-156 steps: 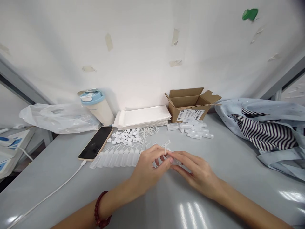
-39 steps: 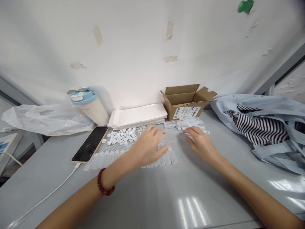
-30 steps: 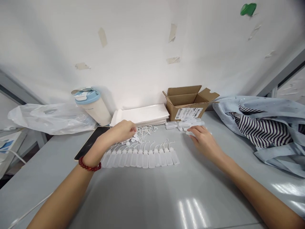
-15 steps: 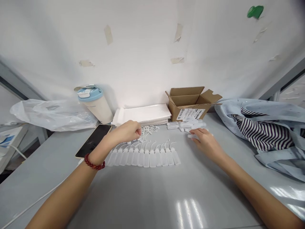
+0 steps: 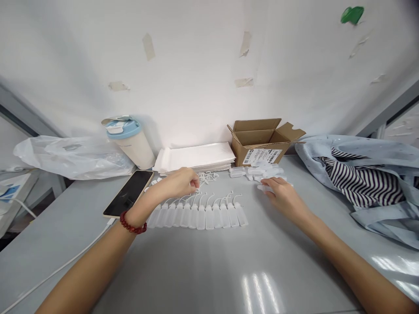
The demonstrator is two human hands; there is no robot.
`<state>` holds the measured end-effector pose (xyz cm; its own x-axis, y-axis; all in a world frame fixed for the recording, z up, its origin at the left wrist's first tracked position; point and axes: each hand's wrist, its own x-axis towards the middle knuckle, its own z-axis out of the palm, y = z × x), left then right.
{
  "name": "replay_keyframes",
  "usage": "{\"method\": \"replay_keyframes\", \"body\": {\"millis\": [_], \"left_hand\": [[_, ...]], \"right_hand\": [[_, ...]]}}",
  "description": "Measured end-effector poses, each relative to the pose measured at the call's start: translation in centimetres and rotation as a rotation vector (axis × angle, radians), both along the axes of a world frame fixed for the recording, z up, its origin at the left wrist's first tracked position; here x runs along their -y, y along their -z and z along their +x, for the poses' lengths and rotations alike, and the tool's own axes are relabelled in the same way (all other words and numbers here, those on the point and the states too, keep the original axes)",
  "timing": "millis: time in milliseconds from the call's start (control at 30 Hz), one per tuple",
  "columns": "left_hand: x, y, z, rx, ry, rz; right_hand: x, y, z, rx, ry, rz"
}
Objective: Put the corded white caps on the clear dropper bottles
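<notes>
A row of several small translucent squeeze bottles [image 5: 199, 215] with white tethered caps lies across the middle of the grey table [image 5: 203, 270]. My left hand [image 5: 178, 184], with a red bead bracelet on the wrist, rests curled over the pile of loose white caps [image 5: 156, 180] and strings [image 5: 207, 177] behind the row; its fingertips pinch together on something too small to name. My right hand [image 5: 282, 197] lies over the loose empty bottles [image 5: 258, 172] by the cardboard box, fingers closing on one clear bottle [image 5: 266, 188].
An open cardboard box [image 5: 262, 138] and a stack of white bags [image 5: 196, 159] stand against the wall. A lidded cup [image 5: 130, 141], a phone [image 5: 128, 199] with its cable and a plastic bag [image 5: 72, 157] lie left. Striped and blue clothing [image 5: 363, 179] covers the right side.
The bottle held in both hands was laid down at the row's right end. My left hand went back to the cap pile, my right hand to the loose bottles by the box.
</notes>
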<state>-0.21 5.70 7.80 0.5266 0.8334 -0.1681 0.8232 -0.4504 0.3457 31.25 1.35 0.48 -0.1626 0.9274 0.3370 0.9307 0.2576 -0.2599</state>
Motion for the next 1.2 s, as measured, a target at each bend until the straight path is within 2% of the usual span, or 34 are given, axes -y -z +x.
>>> {"method": "replay_keyframes", "body": {"millis": [100,200,300,400,567,933,1100,1200], "left_hand": [[0.5,-0.9,0.5,0.091,-0.002,0.039],[1.3,-1.3,1.5,0.18,-0.024,0.086],[2.3,-1.0,3.0,0.342,-0.063,0.123],[3.7,-0.5,4.5,0.511,-0.05,0.092],[5.4,0.1,5.9,0.544,0.079,0.097],[6.7,0.9,6.1,0.451,0.264,0.374],[7.1,1.1,6.3,0.452,0.324,0.361],[7.6,1.3,6.7,0.406,0.341,0.397]], "right_hand": [[1.0,-0.8,-1.4,-0.07,-0.049,0.081],[2.4,-1.5,-3.3,-0.15,-0.159,0.135],[3.7,-1.8,-4.8,-0.296,-0.324,0.182],[4.7,-1.6,-5.7,-0.329,-0.385,0.177],[5.3,-1.4,-6.3,-0.321,-0.39,0.22],[5.1,-2.0,-6.1,-0.428,-0.396,0.282],[5.2,-2.2,-6.0,-0.562,-0.338,0.142],[5.2,-2.3,-6.0,-0.739,-0.261,0.016]]}}
